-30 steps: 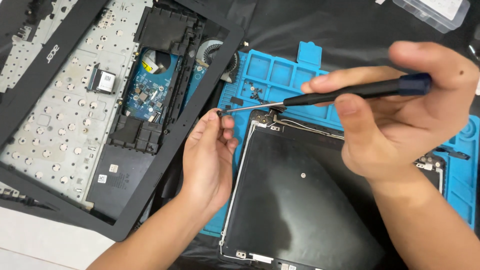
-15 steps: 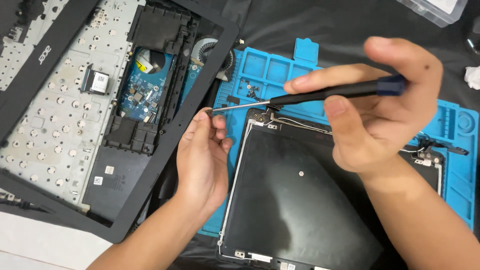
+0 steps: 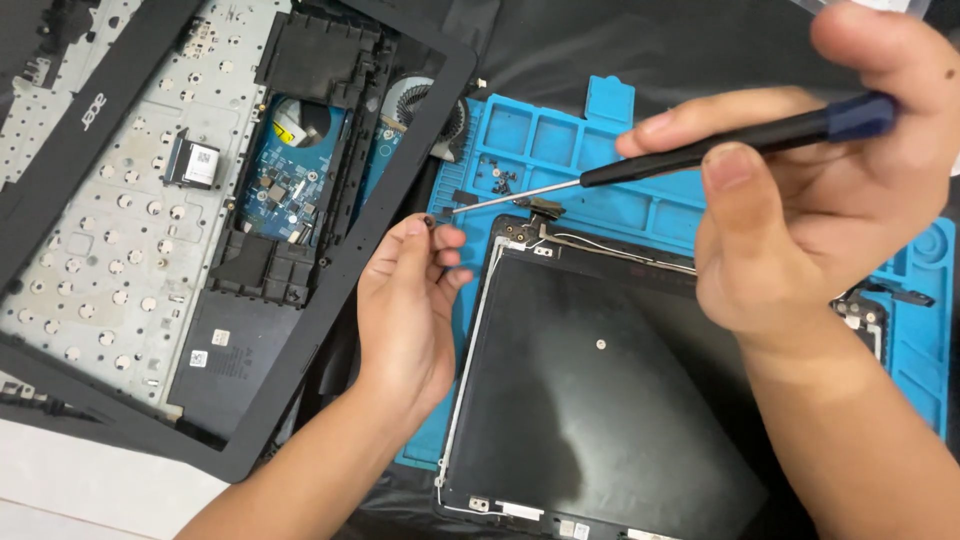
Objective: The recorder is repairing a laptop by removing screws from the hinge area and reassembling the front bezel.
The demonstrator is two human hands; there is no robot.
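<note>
Gripping a screwdriver (image 3: 700, 150), right hand (image 3: 800, 200); tip beside left hand (image 3: 405, 310) pinching a small screw (image 3: 428, 222).

close head view, straight down

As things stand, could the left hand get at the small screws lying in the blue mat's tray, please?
Probably yes. The left hand sits at the blue mat edge, and the screws lie open just beyond its fingertips. Only the screwdriver shaft crosses above that gap, and it already pinches something small.

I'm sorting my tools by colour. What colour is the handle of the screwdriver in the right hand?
Black with a dark blue end, as far as the head view shows: screwdriver in the right hand.
</note>
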